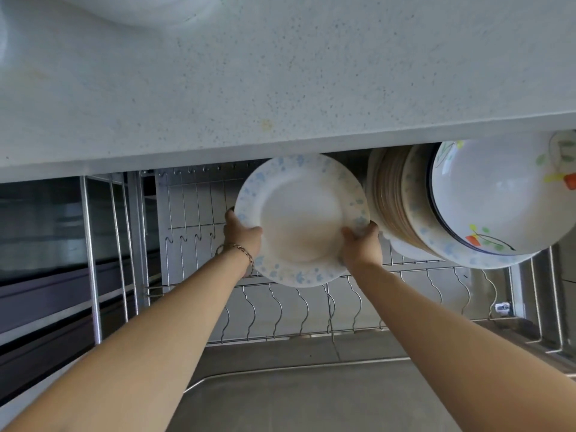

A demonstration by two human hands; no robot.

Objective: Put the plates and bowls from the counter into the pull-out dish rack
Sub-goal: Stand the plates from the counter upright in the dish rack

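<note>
A white plate with a pale blue flower rim (300, 219) stands upright over the wire slots of the pull-out dish rack (280, 310), just below the counter edge. My left hand (241, 236) grips its left rim and my right hand (361, 246) grips its right rim. To the right, several plates (396, 201) stand on edge in the rack. In front of them is a large white dish with orange and green flowers (505, 194). The speckled counter (280, 73) fills the upper view.
Empty wire slots run along the rack's front row below the plate and to its left (190, 207). A metal drip tray (311, 394) lies under the rack. The rack's steel side frame (90, 254) stands at the left. A white rounded basin edge (149, 10) shows at the top.
</note>
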